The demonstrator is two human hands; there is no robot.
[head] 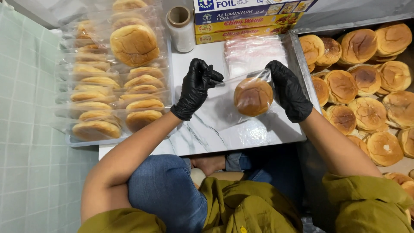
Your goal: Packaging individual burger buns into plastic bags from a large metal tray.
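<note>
Both my hands wear black gloves. My left hand (196, 88) pinches one edge of a clear plastic bag (224, 110), and my right hand (288, 90) grips the bag's other side. Inside the bag sits one round golden bun (253, 96), close to my right hand. The bag hangs just above a small white marble-patterned table (241, 136).
A tray (86, 141) on the left holds several bagged buns. A big metal tray (296, 51) on the right is full of loose buns. Behind are a stack of empty clear bags (254, 51), a roll of clear wrap (181, 28) and boxes of foil and wrap (246, 17).
</note>
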